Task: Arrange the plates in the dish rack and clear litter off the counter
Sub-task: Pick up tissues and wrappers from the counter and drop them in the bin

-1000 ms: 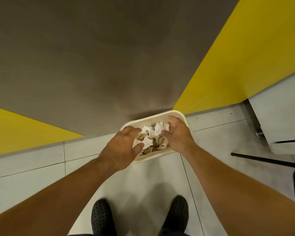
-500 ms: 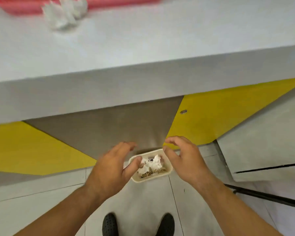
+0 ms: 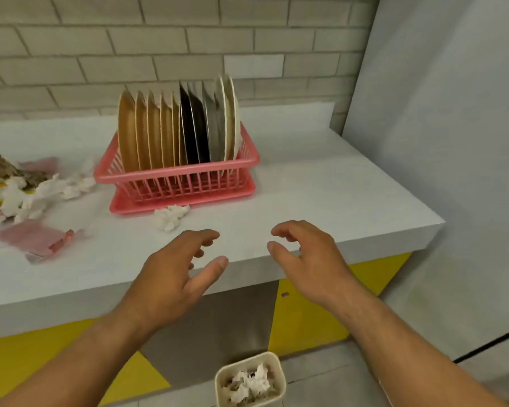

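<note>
A pink dish rack stands on the white counter with several plates upright in it: tan, black, grey and white. A crumpled white tissue lies just in front of the rack. More crumpled tissues, a brown scrap and pink wrappers lie at the left. My left hand and my right hand hover over the counter's front edge, fingers loosely spread, holding nothing. A cream bin on the floor below holds crumpled paper.
A grey brick wall backs the counter. A tall grey panel closes off the right side. Yellow and grey cabinet fronts run under the counter.
My view has risen from the floor bin to the counter. Both hands have lifted away from the bin, empty, and now hover over the counter's front edge.
</note>
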A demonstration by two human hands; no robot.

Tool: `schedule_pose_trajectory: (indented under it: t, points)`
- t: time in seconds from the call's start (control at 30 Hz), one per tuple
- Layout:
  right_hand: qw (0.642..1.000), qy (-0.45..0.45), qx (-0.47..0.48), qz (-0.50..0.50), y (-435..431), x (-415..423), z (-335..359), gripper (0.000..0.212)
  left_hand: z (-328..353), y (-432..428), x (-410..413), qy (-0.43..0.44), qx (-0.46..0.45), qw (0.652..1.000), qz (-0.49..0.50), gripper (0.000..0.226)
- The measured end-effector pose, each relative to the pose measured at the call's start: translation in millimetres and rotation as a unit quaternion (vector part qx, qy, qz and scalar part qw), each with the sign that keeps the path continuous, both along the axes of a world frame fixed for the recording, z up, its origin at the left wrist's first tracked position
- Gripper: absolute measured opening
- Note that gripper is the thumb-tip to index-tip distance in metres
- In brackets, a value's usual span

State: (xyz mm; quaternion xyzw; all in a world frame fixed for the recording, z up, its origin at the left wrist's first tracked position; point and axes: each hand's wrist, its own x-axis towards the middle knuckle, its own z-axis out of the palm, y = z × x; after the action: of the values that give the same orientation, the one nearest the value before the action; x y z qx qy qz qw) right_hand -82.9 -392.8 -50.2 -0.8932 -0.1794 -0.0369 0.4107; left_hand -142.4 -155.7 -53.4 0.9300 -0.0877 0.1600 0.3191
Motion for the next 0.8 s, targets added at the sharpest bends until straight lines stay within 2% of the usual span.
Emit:
schedule_pose_trajectory:
  t: [0.17, 0.37, 0.53, 0.7, 0.8]
  points:
    - [1.000, 0.006, -0.014, 0.003, 26, 12, 23, 0.023, 16, 31, 14, -0.010, -0.004, 1.000, 0.016, 0.053]
    - [0.999, 0.017, -0.028, -0.015, 81, 23, 15, 0.022, 4, 81, 31, 0.018, -0.013, 1.000, 0.006, 0.054]
    - [0.998, 0.023, -0.055, -0.015, 134, 34, -2, 0.019, -9, 135, 44, 0.022, -0.018, 0.998, 0.052, 0.034]
    - [0.993, 0.032, -0.113, -0.012, 183, 36, -24, 0.011, -22, 180, 50, 0.044, 0.009, 0.994, 0.095, 0.029]
    - [0.990, 0.046, -0.132, -0.028, 200, 42, -31, 0.015, -25, 195, 56, 0.054, 0.024, 0.993, 0.100, 0.029]
